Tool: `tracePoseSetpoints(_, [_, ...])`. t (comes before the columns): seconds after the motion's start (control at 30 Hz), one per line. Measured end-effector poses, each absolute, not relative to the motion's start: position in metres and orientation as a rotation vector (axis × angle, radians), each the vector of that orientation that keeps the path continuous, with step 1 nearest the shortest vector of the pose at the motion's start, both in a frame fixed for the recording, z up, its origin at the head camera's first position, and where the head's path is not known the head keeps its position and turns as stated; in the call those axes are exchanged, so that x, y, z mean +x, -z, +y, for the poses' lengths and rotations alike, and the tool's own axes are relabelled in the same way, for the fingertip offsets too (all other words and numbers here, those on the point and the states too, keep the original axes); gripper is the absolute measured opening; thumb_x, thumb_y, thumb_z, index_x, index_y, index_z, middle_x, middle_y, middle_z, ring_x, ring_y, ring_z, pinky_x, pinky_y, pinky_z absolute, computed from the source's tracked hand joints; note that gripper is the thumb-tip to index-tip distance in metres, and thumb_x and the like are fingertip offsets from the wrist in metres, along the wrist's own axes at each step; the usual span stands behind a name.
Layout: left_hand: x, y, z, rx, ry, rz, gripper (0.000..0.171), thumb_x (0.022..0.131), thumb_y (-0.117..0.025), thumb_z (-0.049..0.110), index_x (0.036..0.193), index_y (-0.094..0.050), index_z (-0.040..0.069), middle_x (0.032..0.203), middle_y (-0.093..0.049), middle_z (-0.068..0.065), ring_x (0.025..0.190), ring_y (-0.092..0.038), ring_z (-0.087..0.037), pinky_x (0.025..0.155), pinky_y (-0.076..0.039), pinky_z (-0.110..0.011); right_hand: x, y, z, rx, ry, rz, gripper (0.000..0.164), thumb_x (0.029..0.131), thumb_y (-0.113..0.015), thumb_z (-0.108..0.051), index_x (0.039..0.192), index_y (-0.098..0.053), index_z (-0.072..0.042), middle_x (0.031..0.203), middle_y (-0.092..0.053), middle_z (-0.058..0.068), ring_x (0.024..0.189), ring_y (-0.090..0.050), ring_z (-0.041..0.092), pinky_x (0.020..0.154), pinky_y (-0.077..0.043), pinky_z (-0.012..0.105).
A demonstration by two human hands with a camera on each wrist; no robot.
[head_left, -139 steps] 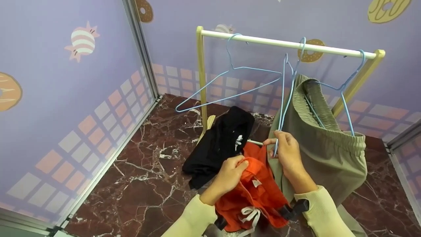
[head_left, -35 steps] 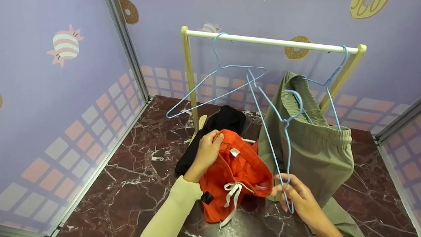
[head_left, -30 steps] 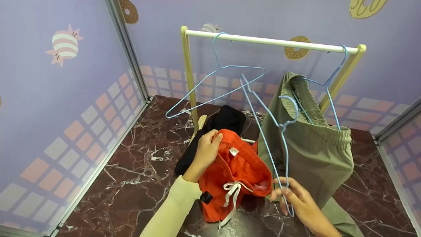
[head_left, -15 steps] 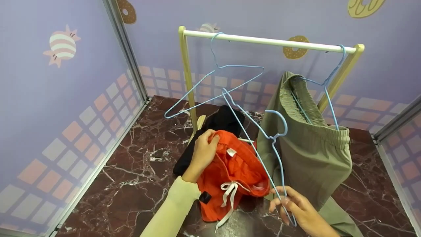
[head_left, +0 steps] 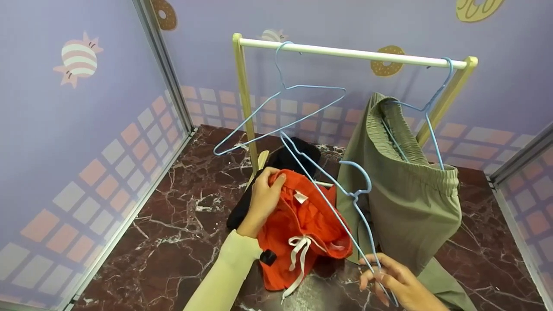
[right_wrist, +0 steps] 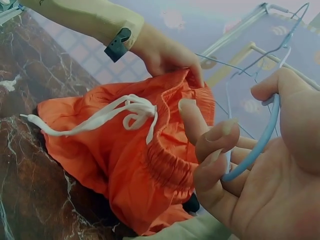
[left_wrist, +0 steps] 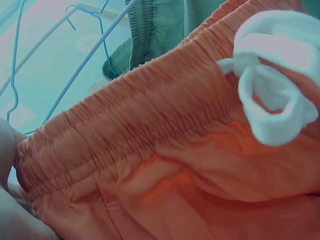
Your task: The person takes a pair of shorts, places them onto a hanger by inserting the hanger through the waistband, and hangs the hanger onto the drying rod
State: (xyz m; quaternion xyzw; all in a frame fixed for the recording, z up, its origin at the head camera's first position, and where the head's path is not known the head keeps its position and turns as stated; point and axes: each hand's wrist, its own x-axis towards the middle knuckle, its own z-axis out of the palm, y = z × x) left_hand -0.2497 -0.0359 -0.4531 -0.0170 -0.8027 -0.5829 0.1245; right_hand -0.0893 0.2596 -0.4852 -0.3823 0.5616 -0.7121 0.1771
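Note:
My left hand (head_left: 264, 196) pinches the waistband of orange drawstring shorts (head_left: 276, 246), thumb on the inside of the edge. The waist gapes towards me, showing a white label (head_left: 300, 197); a white drawstring bow (head_left: 299, 248) hangs at the front. To the right, my right hand (head_left: 399, 283) holds one corner of a blue wire hanger (head_left: 368, 179) between thumb and curled fingers. The hanger slants up to the left, its far corner beyond the shorts, and its long bar crosses the waist opening in the head view. In the right wrist view the hanger corner (right_wrist: 261, 144) loops through the fingers.
A rack with a white rail (head_left: 328, 49) stands behind. An empty blue hanger (head_left: 277, 58) hangs at its left, and olive trousers (head_left: 414, 203) hang on another at the right. Behind the shorts lies a black garment (head_left: 302, 151) on the dark marbled floor (head_left: 181, 242).
The right hand took the hanger off the rail and brought it down and tipped it leftward, across the shorts' waist. The left hand keeps its grip on the waistband, which has opened wider.

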Motion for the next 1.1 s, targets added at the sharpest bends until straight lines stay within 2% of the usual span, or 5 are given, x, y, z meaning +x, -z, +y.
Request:
tracePoseSetpoints(0.23, [-0.254, 0.456, -0.038, -0.011, 1.762, -2.321, 0.014, 0.085, -0.06, 0.026, 0.093, -0.063, 0.014, 0.092, -0.062, -0.001, 0.085, -0.054, -0.014, 0.077, -0.042, -0.028, -0.084, 0.489, 0.267, -1.032, 1.991, 1.563, 0.042, 0.087, -0.015, 0.022, 0.125, -0.03, 0.013, 0.097, -0.062, 0.02, 0.046, -0.035, 0.032, 0.034, -0.029, 0.039])
tracePoseSetpoints(0.47, [-0.257, 0.456, -0.037, 0.02, 1.82, -2.278, 0.015, 0.085, -0.06, 0.023, 0.091, -0.065, 0.01, 0.087, -0.061, -0.003, 0.083, -0.053, -0.014, 0.077, -0.04, -0.026, -0.08, 0.494, 0.271, -0.998, 1.972, 1.544, 0.041, 0.089, -0.014, 0.018, 0.126, -0.031, 0.012, 0.097, -0.063, 0.019, 0.049, -0.035, 0.034, 0.037, -0.03, 0.041])
tracePoseSetpoints(0.83, [-0.26, 0.456, -0.038, 0.076, 1.898, -2.249, 0.018, 0.087, -0.058, 0.024, 0.09, -0.065, 0.008, 0.084, -0.058, -0.003, 0.08, -0.051, -0.014, 0.074, -0.039, -0.025, -0.074, 0.502, 0.274, -1.009, 1.994, 1.503, 0.045, 0.088, -0.016, 0.018, 0.127, -0.036, 0.006, 0.084, -0.049, 0.035, 0.051, -0.033, 0.034, 0.042, -0.029, 0.043])
tracePoseSetpoints(0.97, [-0.26, 0.456, -0.038, 0.071, 1.93, -2.213, 0.023, 0.091, -0.052, 0.026, 0.089, -0.063, 0.006, 0.08, -0.055, -0.004, 0.079, -0.049, -0.014, 0.074, -0.037, -0.025, -0.073, 0.506, 0.278, -1.025, 1.983, 1.45, 0.044, 0.085, -0.014, 0.021, 0.125, -0.03, 0.014, 0.088, -0.053, 0.034, 0.05, -0.031, 0.032, 0.04, -0.025, 0.042])
tracePoseSetpoints(1.1, [-0.257, 0.451, -0.039, 0.034, 1.943, -2.194, 0.029, 0.095, -0.046, 0.025, 0.087, -0.061, 0.001, 0.077, -0.052, -0.007, 0.075, -0.045, -0.015, 0.073, -0.035, -0.025, -0.073, 0.51, 0.283, -1.039, 1.974, 1.422, 0.044, 0.084, -0.013, 0.021, 0.126, -0.027, 0.017, 0.093, -0.057, 0.031, 0.051, -0.031, 0.03, 0.04, -0.024, 0.041])
